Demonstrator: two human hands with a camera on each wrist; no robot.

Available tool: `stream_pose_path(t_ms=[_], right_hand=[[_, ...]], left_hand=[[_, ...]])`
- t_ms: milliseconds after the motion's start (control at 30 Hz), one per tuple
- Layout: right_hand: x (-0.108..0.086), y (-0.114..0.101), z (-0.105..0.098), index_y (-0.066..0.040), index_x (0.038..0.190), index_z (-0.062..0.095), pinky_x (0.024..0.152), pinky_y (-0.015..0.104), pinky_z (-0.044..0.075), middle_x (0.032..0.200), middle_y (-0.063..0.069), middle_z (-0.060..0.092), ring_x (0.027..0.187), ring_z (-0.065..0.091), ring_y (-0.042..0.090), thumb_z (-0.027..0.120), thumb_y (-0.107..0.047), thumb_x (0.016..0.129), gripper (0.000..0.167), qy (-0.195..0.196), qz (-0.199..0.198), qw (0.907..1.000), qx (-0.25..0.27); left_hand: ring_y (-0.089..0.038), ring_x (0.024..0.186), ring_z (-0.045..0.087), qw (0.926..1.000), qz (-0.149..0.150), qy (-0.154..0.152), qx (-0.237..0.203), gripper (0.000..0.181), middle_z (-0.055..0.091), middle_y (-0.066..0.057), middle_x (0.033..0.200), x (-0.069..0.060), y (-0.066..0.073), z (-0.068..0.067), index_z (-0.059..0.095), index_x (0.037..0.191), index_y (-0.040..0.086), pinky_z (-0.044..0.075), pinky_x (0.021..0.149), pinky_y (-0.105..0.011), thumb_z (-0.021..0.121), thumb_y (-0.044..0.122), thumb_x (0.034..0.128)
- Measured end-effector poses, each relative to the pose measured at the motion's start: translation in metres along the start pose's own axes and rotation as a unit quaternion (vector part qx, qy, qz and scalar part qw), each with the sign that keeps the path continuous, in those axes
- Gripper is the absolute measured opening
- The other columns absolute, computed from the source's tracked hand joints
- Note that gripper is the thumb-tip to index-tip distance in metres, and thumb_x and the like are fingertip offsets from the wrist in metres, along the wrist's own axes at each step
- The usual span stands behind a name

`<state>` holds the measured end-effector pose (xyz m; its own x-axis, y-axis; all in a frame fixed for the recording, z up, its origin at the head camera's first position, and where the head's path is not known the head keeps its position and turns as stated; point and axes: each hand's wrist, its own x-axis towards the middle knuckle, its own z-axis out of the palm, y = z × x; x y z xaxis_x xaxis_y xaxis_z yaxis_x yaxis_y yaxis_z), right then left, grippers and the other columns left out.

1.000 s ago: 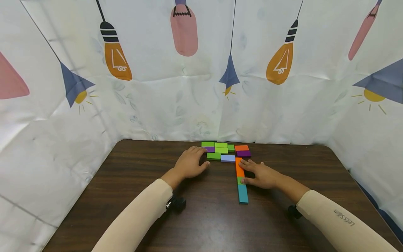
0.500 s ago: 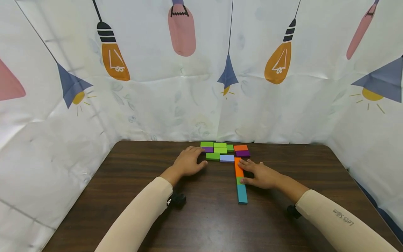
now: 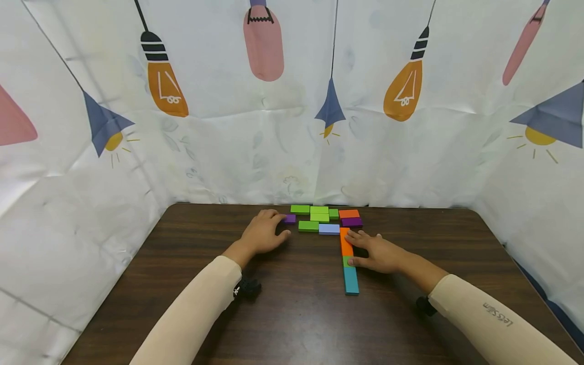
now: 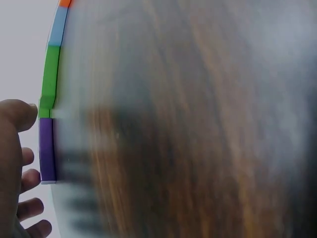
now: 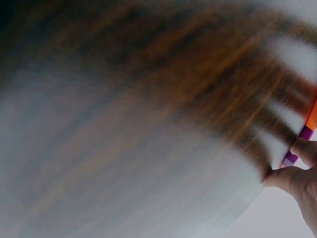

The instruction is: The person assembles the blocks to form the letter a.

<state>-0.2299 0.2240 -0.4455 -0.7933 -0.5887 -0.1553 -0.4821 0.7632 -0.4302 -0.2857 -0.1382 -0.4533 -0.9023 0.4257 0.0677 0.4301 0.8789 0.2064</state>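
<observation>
On the brown table, my left hand (image 3: 261, 233) has its fingertips at the left end of a small purple block (image 3: 290, 219), which lies apart from the other blocks. In the left wrist view that purple block (image 4: 47, 148) is beside the spread fingers and thumb. My right hand (image 3: 377, 253) rests with its fingertips on a long orange block (image 3: 345, 245). Its thumb touches a short green block (image 3: 345, 261) below, and a teal block (image 3: 351, 282) continues that line. The undersides of both hands are hidden in the head view.
Several green blocks (image 3: 319, 218), a light blue block (image 3: 329, 229), a red-orange block (image 3: 349, 214) and a dark purple block (image 3: 352, 222) lie flat near the back edge of the table (image 3: 283, 314). A white patterned curtain (image 3: 228, 152) hangs behind and along the sides.
My left hand has moved left, and the small purple block has slid left with it, away from the green blocks. The right hand has stayed in place.
</observation>
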Motion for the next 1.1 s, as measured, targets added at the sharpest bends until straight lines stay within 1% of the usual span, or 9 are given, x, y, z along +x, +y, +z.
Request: stream_pose_path(t_ms=[167, 267, 400, 500, 633, 800, 967, 1100], right_hand=[[0.0, 0.0, 0.0, -0.008, 0.159, 0.036, 0.111, 0.076, 0.015, 0.164, 0.011, 0.031, 0.152, 0.022, 0.041, 0.059, -0.055, 0.1, 0.079, -0.002, 0.002, 1.0, -0.001], [0.0, 0.0, 0.0, -0.008, 0.159, 0.036, 0.111, 0.076, 0.015, 0.164, 0.011, 0.031, 0.152, 0.022, 0.041, 0.059, -0.055, 0.1, 0.079, -0.001, 0.003, 1.0, -0.001], [0.0, -0.001, 0.0, -0.008, 0.159, 0.036, 0.111, 0.076, 0.015, 0.164, 0.012, 0.031, 0.151, 0.022, 0.041, 0.059, -0.055, 0.1, 0.079, -0.001, 0.002, 1.0, 0.001], [0.0, -0.001, -0.001, -0.008, 0.159, 0.036, 0.111, 0.076, 0.015, 0.164, 0.011, 0.031, 0.152, 0.021, 0.041, 0.059, -0.055, 0.1, 0.079, -0.003, 0.003, 1.0, 0.001], [0.0, -0.001, -0.001, -0.008, 0.159, 0.036, 0.111, 0.076, 0.015, 0.164, 0.011, 0.031, 0.152, 0.021, 0.041, 0.059, -0.056, 0.1, 0.08, -0.005, 0.004, 1.0, 0.001], [0.0, 0.0, -0.001, -0.008, 0.159, 0.036, 0.111, 0.076, 0.015, 0.164, 0.011, 0.031, 0.152, 0.021, 0.04, 0.059, -0.056, 0.1, 0.08, -0.003, 0.003, 1.0, -0.002], [0.001, 0.003, 0.0, -0.008, 0.159, 0.036, 0.111, 0.076, 0.015, 0.164, 0.011, 0.031, 0.152, 0.021, 0.04, 0.058, -0.057, 0.099, 0.08, -0.002, 0.002, 1.0, -0.004], [0.002, 0.004, 0.001, -0.009, 0.16, 0.035, 0.111, 0.076, 0.015, 0.165, 0.01, 0.03, 0.152, 0.021, 0.04, 0.058, -0.057, 0.1, 0.08, -0.004, 0.001, 1.0, -0.001]], left_hand=[[-0.035, 0.136, 0.041, 1.0, -0.006, 0.006, 0.004, 0.053, 0.05, -0.014, 0.141, -0.003, -0.007, -0.002, 0.058, 0.145, 0.011, 0.038, 0.11, -0.054, 0.06, 0.042, 0.1022], [-0.035, 0.134, 0.043, 0.9997, -0.004, 0.023, 0.002, 0.043, 0.052, -0.013, 0.138, -0.004, -0.01, -0.003, 0.064, 0.137, 0.01, 0.04, 0.108, -0.054, 0.065, 0.034, 0.1009], [-0.033, 0.134, 0.046, 0.9991, 0.006, 0.041, -0.003, 0.03, 0.057, -0.011, 0.14, -0.004, -0.013, -0.004, 0.069, 0.123, 0.01, 0.041, 0.108, -0.054, 0.069, 0.025, 0.0977], [-0.032, 0.132, 0.05, 0.9991, 0.011, 0.041, -0.004, 0.025, 0.064, -0.009, 0.134, -0.003, -0.015, -0.005, 0.07, 0.119, 0.011, 0.042, 0.108, -0.053, 0.071, 0.02, 0.0959], [-0.032, 0.127, 0.055, 0.9991, 0.013, 0.037, -0.013, 0.025, 0.07, -0.007, 0.123, -0.003, -0.016, -0.005, 0.071, 0.119, 0.012, 0.043, 0.105, -0.052, 0.073, 0.019, 0.0949], [-0.032, 0.122, 0.057, 0.9982, 0.018, 0.04, -0.042, 0.023, 0.071, -0.006, 0.121, -0.005, -0.016, -0.002, 0.073, 0.116, 0.013, 0.044, 0.104, -0.051, 0.075, 0.021, 0.0942], [-0.029, 0.118, 0.059, 0.996, 0.036, 0.049, -0.066, 0.021, 0.072, -0.003, 0.116, -0.008, -0.014, 0.001, 0.075, 0.113, 0.014, 0.047, 0.101, -0.047, 0.076, 0.023, 0.0933], [-0.026, 0.117, 0.06, 0.9943, 0.051, 0.048, -0.081, 0.021, 0.071, -0.002, 0.115, -0.013, -0.008, 0.001, 0.075, 0.111, 0.014, 0.048, 0.1, -0.046, 0.078, 0.022, 0.0921]])
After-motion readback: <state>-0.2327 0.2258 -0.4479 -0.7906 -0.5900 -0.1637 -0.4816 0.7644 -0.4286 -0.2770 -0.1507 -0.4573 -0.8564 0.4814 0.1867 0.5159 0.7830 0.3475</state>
